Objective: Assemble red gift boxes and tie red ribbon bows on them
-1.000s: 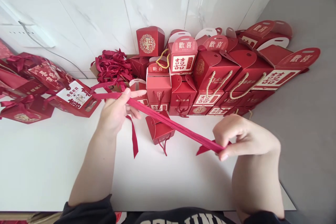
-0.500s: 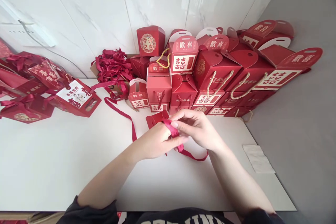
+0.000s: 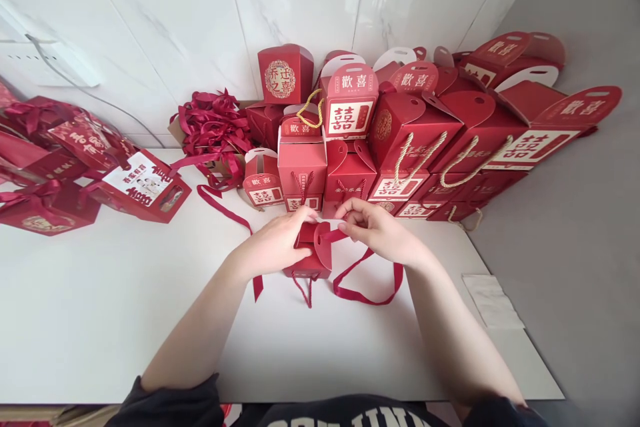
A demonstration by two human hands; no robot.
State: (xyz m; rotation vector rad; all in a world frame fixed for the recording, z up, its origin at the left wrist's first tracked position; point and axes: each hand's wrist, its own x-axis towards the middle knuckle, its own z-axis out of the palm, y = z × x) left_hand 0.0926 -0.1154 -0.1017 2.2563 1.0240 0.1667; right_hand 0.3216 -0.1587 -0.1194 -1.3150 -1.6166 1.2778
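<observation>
Over the white table [image 3: 125, 320], left hand [image 3: 275, 243] grasps the small box [image 3: 317, 259] from nine o'clock, right hand [image 3: 380, 230] pinches ribbon [image 3: 334, 236], best kept flat, at two!

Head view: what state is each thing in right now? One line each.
Small red box: closed in by both hands, flap raised
Left hand: clasped around the box's left side
Right hand: pinching ribbon
Ribbon: drawn up to the flap's hole
Cord handle: hanging slack
Ribbon pile: tangled
Boxes at right: stacked
Boxes at left: bunched, some with bows
White sheet: lying flat
</observation>
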